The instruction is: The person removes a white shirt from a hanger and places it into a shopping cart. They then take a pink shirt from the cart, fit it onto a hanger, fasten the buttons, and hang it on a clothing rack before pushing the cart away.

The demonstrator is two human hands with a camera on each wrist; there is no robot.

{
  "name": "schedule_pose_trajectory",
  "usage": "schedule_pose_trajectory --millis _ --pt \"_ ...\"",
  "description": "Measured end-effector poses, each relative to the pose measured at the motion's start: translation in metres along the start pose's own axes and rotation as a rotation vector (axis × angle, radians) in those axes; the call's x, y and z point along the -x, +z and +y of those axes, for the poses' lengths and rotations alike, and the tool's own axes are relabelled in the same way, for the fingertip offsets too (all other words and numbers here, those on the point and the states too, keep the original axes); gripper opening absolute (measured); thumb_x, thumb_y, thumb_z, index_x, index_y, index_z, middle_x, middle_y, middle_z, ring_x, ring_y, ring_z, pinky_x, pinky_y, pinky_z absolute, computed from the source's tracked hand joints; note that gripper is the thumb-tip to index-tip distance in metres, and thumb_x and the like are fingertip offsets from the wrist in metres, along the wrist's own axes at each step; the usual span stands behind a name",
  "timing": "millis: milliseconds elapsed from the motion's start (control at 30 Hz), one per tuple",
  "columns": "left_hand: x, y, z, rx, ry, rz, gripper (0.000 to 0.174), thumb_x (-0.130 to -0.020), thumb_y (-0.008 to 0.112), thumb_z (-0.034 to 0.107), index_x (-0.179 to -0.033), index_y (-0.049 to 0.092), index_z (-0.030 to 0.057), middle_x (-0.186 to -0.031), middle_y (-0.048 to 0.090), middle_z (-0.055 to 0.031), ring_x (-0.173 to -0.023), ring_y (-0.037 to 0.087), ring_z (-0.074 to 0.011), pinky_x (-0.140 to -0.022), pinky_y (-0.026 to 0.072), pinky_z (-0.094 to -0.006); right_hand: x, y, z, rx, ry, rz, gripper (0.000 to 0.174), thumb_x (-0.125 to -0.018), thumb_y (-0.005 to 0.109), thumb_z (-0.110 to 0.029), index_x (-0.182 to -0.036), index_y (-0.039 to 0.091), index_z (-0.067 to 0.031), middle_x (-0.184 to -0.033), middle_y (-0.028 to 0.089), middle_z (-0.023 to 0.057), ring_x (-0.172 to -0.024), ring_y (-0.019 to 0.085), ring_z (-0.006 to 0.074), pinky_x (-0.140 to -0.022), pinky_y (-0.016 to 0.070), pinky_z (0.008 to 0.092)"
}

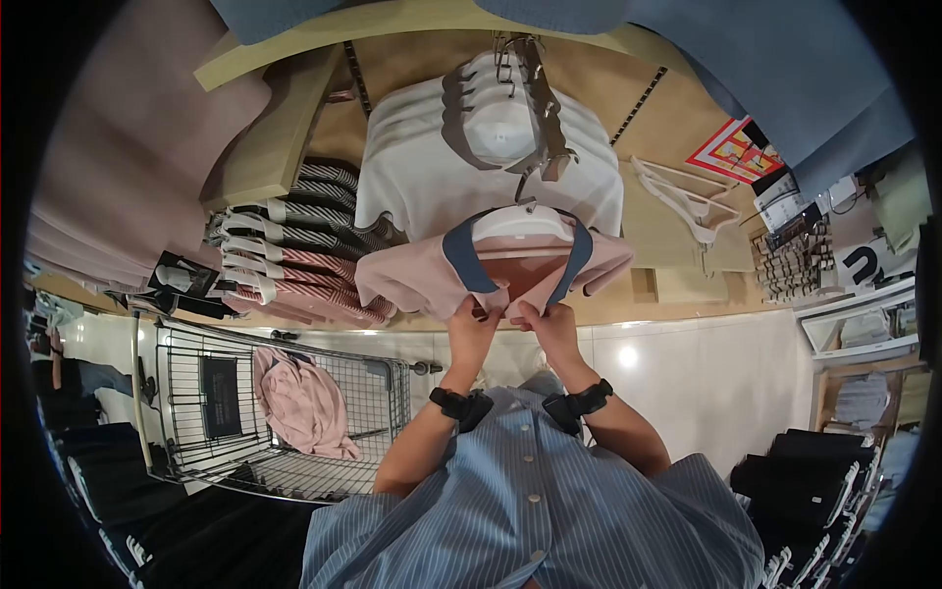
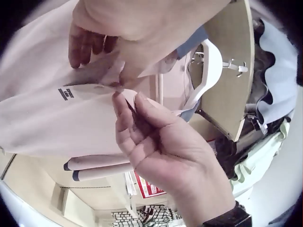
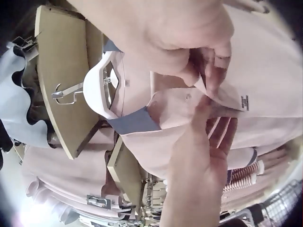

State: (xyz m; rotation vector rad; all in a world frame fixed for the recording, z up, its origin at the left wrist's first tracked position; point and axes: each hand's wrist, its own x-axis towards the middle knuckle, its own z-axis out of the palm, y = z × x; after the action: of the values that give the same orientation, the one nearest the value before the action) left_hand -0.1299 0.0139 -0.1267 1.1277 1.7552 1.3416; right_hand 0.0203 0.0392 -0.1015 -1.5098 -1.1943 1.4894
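Observation:
A pink polo shirt (image 1: 422, 280) with a navy collar hangs open-necked on a white hanger (image 1: 520, 224) in front of me. My left hand (image 1: 473, 336) pinches one edge of its front opening, just below the collar. On the other edge, my right hand (image 1: 555, 337) holds the cloth between thumb and curled fingers. The two hands nearly meet, and a button (image 3: 188, 97) shows on the front strip in the right wrist view. Small dark print (image 2: 66, 94) marks the chest cloth beside the fingers in the left wrist view.
White shirts (image 1: 412, 147) hang behind the polo shirt. Folded striped shirts (image 1: 324, 206) hang at left, bare hangers (image 1: 687, 201) lie at right. A metal cart (image 1: 196, 456) stands at my left with a crumpled pink garment (image 1: 299, 402) inside. A wooden shelf edge (image 1: 412, 44) arches overhead.

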Motion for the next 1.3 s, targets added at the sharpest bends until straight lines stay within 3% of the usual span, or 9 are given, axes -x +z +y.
schedule_pose_trajectory --millis 100,300,400,500,600,833,933,1033,1300 --pt "0.001 0.009 0.010 -0.164 0.085 0.244 0.034 -0.074 0.078 0.018 -0.094 0.061 -0.0037 -0.076 0.066 -0.0140 -0.068 0.064 -0.0322 -0.063 0.0500 -0.0396 0.006 -0.002 -0.007 -0.015 -0.051 -0.037 0.025 -0.089 0.068 -0.015 -0.095 0.066 0.0100 -0.082 0.071 0.0141 -0.070 0.069 0.0189 -0.063 0.0557 0.0287" --pt "-0.010 0.015 0.015 -0.066 0.008 0.206 0.031 -0.074 0.079 0.019 -0.078 0.060 -0.0055 -0.070 0.064 -0.0138 -0.062 0.062 -0.0308 -0.060 0.0483 -0.0394 0.017 -0.010 -0.012 -0.045 -0.041 -0.104 0.024 -0.088 0.068 -0.013 -0.096 0.067 0.0094 -0.081 0.072 0.0145 -0.068 0.069 0.0191 -0.063 0.0559 0.0285" --pt "-0.009 0.008 0.014 0.012 -0.124 0.022 0.028 -0.077 0.078 0.018 -0.078 0.063 -0.0058 -0.065 0.063 -0.0124 -0.054 0.059 -0.0182 -0.054 0.0465 -0.0339 0.014 -0.012 -0.012 -0.060 -0.067 -0.082 0.025 -0.087 0.071 -0.016 -0.090 0.067 0.0088 -0.077 0.071 0.0130 -0.067 0.069 0.0178 -0.059 0.0548 0.0266" --pt "-0.003 0.004 0.024 0.190 -0.060 -0.121 0.020 -0.080 0.077 0.014 -0.079 0.069 -0.0051 -0.064 0.063 -0.0010 -0.059 0.056 -0.0054 -0.049 0.0424 -0.0271 0.013 -0.007 -0.005 -0.005 -0.130 -0.014 0.029 -0.085 0.073 -0.019 -0.081 0.067 0.0087 -0.070 0.070 0.0113 -0.062 0.068 0.0153 -0.055 0.0520 0.0249" --pt "0.002 0.011 0.033 0.514 -0.157 -0.138 0.017 -0.085 0.072 0.011 -0.081 0.069 -0.0055 -0.069 0.065 -0.0015 -0.062 0.058 -0.0072 -0.053 0.0449 -0.0247 0.015 -0.002 -0.007 0.056 -0.171 0.037 0.033 -0.085 0.073 -0.021 -0.074 0.068 0.0095 -0.067 0.070 0.0114 -0.058 0.066 0.0135 -0.054 0.0504 0.0246" --pt "0.004 0.001 0.019 0.459 -0.203 -0.162 0.015 -0.090 0.065 0.007 -0.085 0.068 -0.0066 -0.077 0.068 -0.0031 -0.068 0.059 -0.0070 -0.063 0.0484 -0.0229 0.017 -0.002 -0.013 -0.079 -0.133 0.007 0.031 -0.088 0.069 -0.017 -0.077 0.067 0.0121 -0.071 0.071 0.0133 -0.064 0.068 0.0151 -0.058 0.0527 0.0246" --pt "0.006 0.000 0.020 0.446 -0.185 -0.154 0.017 -0.090 0.066 0.009 -0.083 0.068 -0.0061 -0.075 0.067 -0.0018 -0.068 0.058 -0.0055 -0.061 0.0464 -0.0217 0.016 -0.007 -0.011 -0.094 -0.057 -0.049 0.019 -0.089 0.066 -0.010 -0.096 0.068 0.0077 -0.084 0.072 0.0118 -0.075 0.071 0.0179 -0.064 0.0531 0.0250" --pt "0.007 0.001 0.026 0.405 -0.154 -0.141 0.019 -0.090 0.068 0.010 -0.079 0.068 -0.0054 -0.072 0.065 -0.0001 -0.065 0.054 -0.0038 -0.058 0.0433 -0.0205 0.019 -0.005 -0.019 -0.102 -0.090 -0.006 0.024 -0.089 0.067 -0.012 -0.079 0.065 0.0101 -0.076 0.071 0.0156 -0.069 0.071 0.0172 -0.059 0.0534 0.0239" --pt "0.007 0.001 0.030 0.332 -0.144 -0.137 0.021 -0.086 0.073 0.014 -0.078 0.067 -0.0053 -0.068 0.065 -0.0023 -0.062 0.054 -0.0047 -0.053 0.0419 -0.0219 0.017 -0.002 -0.015 -0.124 -0.096 0.000 0.023 -0.089 0.068 -0.012 -0.078 0.064 0.0085 -0.074 0.071 0.0136 -0.066 0.069 0.0158 -0.059 0.0532 0.0237"
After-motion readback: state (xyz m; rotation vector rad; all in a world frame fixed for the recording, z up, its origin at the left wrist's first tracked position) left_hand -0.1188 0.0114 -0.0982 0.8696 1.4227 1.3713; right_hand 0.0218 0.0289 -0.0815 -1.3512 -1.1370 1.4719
